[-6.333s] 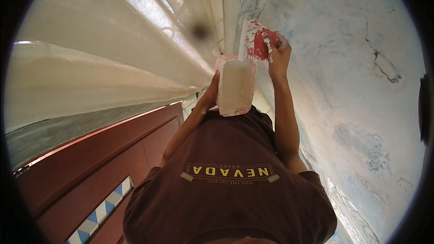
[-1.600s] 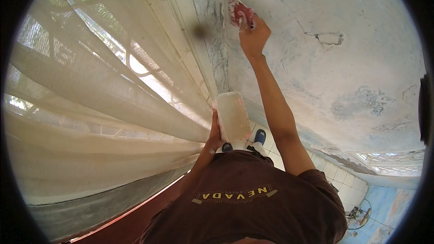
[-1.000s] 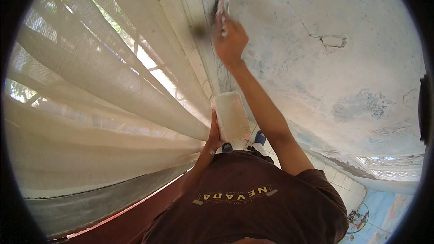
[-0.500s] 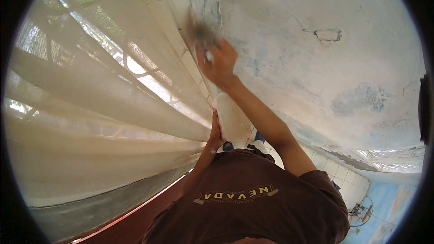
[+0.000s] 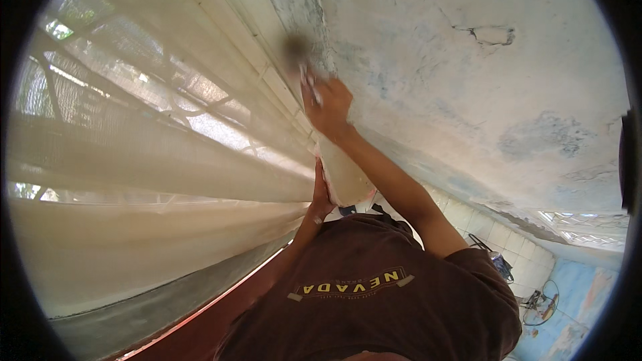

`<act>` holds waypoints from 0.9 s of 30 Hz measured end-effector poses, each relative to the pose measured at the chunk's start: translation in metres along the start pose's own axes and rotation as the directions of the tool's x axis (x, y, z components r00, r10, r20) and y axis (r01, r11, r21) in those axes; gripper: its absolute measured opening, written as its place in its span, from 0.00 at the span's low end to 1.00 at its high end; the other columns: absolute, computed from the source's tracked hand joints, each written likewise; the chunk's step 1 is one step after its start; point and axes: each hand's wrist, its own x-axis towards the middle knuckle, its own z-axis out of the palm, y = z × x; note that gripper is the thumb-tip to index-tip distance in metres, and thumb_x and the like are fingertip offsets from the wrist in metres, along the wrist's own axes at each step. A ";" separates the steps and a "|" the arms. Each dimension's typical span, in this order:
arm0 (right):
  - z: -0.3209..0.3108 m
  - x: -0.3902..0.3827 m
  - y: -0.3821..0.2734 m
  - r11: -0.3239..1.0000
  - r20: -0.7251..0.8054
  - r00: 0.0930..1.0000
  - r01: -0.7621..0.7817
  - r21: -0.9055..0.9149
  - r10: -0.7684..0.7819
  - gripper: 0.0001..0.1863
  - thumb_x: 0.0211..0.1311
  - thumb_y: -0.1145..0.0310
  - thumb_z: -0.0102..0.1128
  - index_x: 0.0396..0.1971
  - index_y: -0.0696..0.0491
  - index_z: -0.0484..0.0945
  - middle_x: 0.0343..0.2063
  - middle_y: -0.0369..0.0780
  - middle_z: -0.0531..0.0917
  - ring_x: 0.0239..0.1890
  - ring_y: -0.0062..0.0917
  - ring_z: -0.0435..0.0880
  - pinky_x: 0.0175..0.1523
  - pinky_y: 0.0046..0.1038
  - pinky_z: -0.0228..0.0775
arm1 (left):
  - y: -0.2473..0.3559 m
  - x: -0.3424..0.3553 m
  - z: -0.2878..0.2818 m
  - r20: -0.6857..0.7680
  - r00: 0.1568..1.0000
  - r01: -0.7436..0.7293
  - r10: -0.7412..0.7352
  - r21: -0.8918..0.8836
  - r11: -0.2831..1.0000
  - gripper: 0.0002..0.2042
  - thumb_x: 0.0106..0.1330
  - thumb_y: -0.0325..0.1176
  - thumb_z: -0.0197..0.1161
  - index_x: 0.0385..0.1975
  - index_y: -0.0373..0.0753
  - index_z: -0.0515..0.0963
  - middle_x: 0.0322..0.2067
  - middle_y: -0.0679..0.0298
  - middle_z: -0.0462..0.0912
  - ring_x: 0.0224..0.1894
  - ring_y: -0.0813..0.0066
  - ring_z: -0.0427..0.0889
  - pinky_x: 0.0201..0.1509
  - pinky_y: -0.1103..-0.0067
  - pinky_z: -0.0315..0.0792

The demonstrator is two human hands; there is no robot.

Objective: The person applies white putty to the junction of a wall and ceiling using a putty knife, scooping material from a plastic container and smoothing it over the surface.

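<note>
My right hand [image 5: 328, 103] is raised at the edge where the wall meets the window frame. Its fingers are closed around the pale handle of a small tool that looks like a paintbrush [image 5: 309, 75]; the dark head is smeared by motion. Beneath it, my left hand [image 5: 322, 194] grips the side of a pale plastic tub [image 5: 344, 170] close to my chest. White smears mark the tub's edge and my left wrist. What the tub holds cannot be seen, and my right forearm passes over its right side.
A sheer beige curtain [image 5: 167, 160] hangs over a grilled window on the left. The patchy white wall [image 5: 428, 93] on the right has a crack [image 5: 491, 35] and bluish stains. White floor tiles [image 5: 495, 244] lie below, with a fan-like object [image 5: 540, 302] at the lower right.
My right hand has moved slightly downward with the tool, still along the frame edge. My left hand keeps its hold on the tub. The view has shifted a little.
</note>
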 end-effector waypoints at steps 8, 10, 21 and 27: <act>0.009 0.028 0.062 0.992 -0.059 0.994 -0.099 -0.072 0.095 0.04 0.55 0.71 0.73 0.29 0.52 0.85 0.26 0.41 0.84 0.22 0.36 0.79 0.28 0.37 0.70 | -0.003 -0.003 -0.004 0.124 0.989 0.094 -0.080 -0.104 0.990 0.37 0.77 0.67 0.40 0.74 0.46 0.62 0.66 0.59 0.74 0.65 0.62 0.77 0.68 0.61 0.74; 0.021 0.017 0.054 0.997 -0.077 0.996 -0.042 -0.064 0.037 0.05 0.56 0.72 0.74 0.33 0.53 0.88 0.28 0.41 0.85 0.22 0.35 0.79 0.28 0.35 0.69 | -0.005 -0.013 0.004 0.196 0.965 -0.215 0.177 0.195 0.957 0.37 0.76 0.67 0.40 0.74 0.46 0.62 0.66 0.59 0.74 0.65 0.62 0.77 0.68 0.61 0.74; 0.005 -0.017 0.073 0.964 0.037 0.964 -0.261 -0.055 0.263 0.06 0.54 0.72 0.72 0.32 0.56 0.86 0.27 0.48 0.83 0.27 0.46 0.81 0.31 0.41 0.72 | -0.010 -0.007 -0.022 0.048 0.998 0.035 -0.031 -0.084 0.996 0.37 0.76 0.68 0.41 0.74 0.47 0.62 0.67 0.60 0.73 0.66 0.61 0.76 0.68 0.56 0.73; -0.010 -0.080 0.034 0.975 0.175 0.961 -0.222 0.028 0.214 0.07 0.57 0.69 0.71 0.32 0.56 0.86 0.26 0.48 0.82 0.25 0.43 0.80 0.29 0.40 0.71 | -0.019 -0.009 -0.046 -0.019 1.000 0.012 -0.015 -0.162 0.987 0.38 0.75 0.69 0.41 0.74 0.48 0.62 0.67 0.60 0.73 0.66 0.57 0.75 0.68 0.54 0.73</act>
